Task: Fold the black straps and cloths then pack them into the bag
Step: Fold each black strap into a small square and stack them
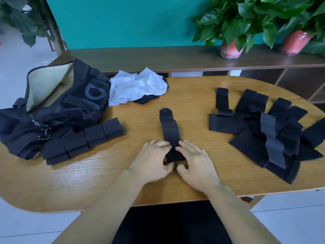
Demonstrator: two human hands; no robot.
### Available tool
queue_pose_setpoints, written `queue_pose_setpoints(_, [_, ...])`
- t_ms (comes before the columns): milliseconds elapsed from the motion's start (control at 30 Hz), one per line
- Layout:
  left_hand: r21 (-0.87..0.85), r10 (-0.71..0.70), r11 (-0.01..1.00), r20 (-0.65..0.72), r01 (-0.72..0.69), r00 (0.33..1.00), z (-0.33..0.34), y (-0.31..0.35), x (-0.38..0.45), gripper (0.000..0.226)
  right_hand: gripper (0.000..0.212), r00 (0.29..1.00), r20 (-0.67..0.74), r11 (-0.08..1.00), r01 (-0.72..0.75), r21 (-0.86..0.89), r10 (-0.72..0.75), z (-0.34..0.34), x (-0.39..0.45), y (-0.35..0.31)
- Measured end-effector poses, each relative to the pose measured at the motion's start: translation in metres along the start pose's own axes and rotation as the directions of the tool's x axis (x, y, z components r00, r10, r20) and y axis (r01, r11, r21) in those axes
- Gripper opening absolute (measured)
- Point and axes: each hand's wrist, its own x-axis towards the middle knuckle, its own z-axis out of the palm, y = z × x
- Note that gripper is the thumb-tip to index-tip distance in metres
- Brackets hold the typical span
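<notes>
Nearest the camera, two bare forearms reach out over the near edge of the wooden table (52, 182). The left hand (151, 162) and right hand (195, 164) meet at the near end of one black strap (169, 131), which lies flat at the table's middle and runs straight away from the person to a rounded far tip. Each hand pinches the strap's near end, fingers curled over its top and thumb tucked in at the near edge (the end itself is mostly hidden under the fingers).

Left of the hands lies a row of folded straps (84, 140), perforated and black, packed side by side and touching the bag (58, 110). The bag is black, slumped on the table's left side, its mouth open and showing a pale lining.

Right of the hands, well apart from them, a loose pile of straps (267, 131) spreads in a fan, pieces overlapping one another.

Farther back, just right of the bag, a crumpled white cloth (139, 87) rests on top of a black cloth (146, 99), whose edge shows beneath it.

Beyond the table stands a dark wooden shelf (158, 57) with two pink pots (230, 50) of leafy plants on its right part, against a teal wall (123, 20).
</notes>
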Motion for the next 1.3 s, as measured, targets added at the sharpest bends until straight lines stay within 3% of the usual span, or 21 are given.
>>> queue_pose_setpoints(167, [-0.068,0.03,0.997,-0.035,-0.032,0.999,0.003,-0.001,-0.008,0.052,0.052,1.0,0.009,1.0,0.006,0.008,-0.006,-0.001,-0.003,0.003])
queue_pose_setpoints(267, [-0.169,0.021,0.985,-0.077,-0.034,0.997,0.002,0.002,-0.016,0.04,0.043,0.998,-0.065,0.998,0.017,0.053,-0.014,0.001,-0.01,0.006])
queue_pose_setpoints(367, [-0.363,-0.103,0.93,-0.111,0.056,0.988,0.003,0.006,-0.027,0.016,0.034,0.976,-0.19,0.98,-0.073,0.184,0.109,0.005,-0.013,0.002])
queue_pose_setpoints(500, [-0.525,-0.307,0.835,-0.198,0.164,0.931,0.007,0.016,-0.03,0.013,0.034,0.94,-0.233,0.948,-0.185,0.259,0.248,0.008,-0.007,-0.009])
queue_pose_setpoints(800, [-0.525,-0.46,0.789,-0.162,0.318,0.873,0.012,0.021,-0.011,0.022,0.032,0.925,-0.23,0.947,-0.263,0.183,0.301,0.014,0.01,-0.017])
queue_pose_setpoints(1000, [-0.374,-0.502,0.824,-0.134,0.426,0.854,0.003,0.027,-0.004,0.04,0.023,0.926,-0.25,0.959,-0.28,0.055,0.284,0.018,0.017,-0.023])
queue_pose_setpoints(1200, [-0.337,-0.492,0.838,-0.13,0.428,0.861,-0.001,0.027,-0.002,0.023,0.023,0.933,-0.167,0.945,-0.326,-0.025,0.317,0.016,0.019,-0.024])
queue_pose_setpoints(1300, [-0.276,-0.435,0.882,-0.169,0.382,0.884,-0.001,0.027,-0.003,0.012,0.027,0.944,-0.204,0.962,-0.27,-0.032,0.258,0.017,0.019,-0.023])
